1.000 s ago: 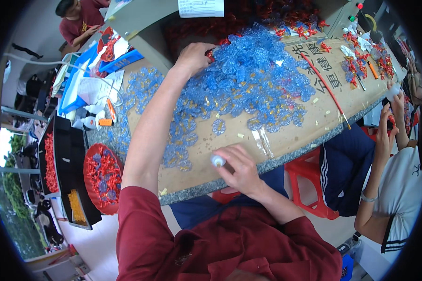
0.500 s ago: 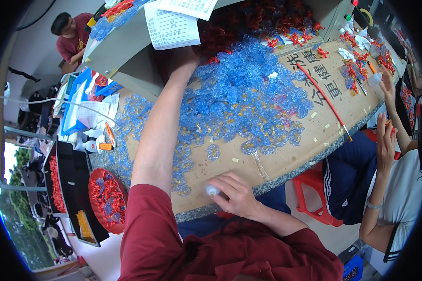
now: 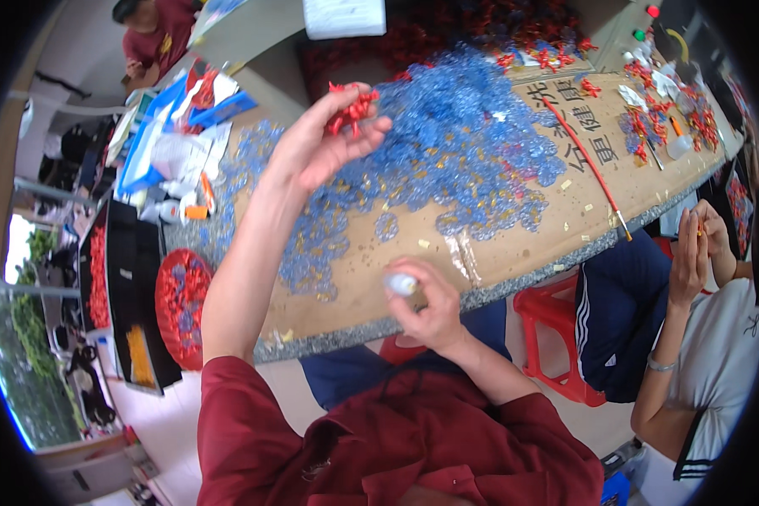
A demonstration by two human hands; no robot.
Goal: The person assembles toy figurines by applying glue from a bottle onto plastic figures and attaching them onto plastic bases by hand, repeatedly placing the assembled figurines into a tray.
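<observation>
Left hand [image 3: 320, 148] now lifted off bench [image 3: 514, 253], fingers pinched on bunch of red pieces [image 3: 352, 105], raised at 11 o'clock over blue pile [image 3: 464, 135]. Right hand [image 3: 426, 304] unmoved at bench edge, fingers closed round small white bottle [image 3: 401, 284]. Pick looks complete.

A: Left hand [image 3: 316, 148]?
B: Raised above the desk [image 3: 523, 244], fingers pinching a cluster of small red plastic pieces [image 3: 352, 107], bunched and spiky.

A: Right hand [image 3: 430, 308]?
B: At the desk's near edge, closed around a small white cylinder [image 3: 401, 283], its rounded end showing.
</observation>
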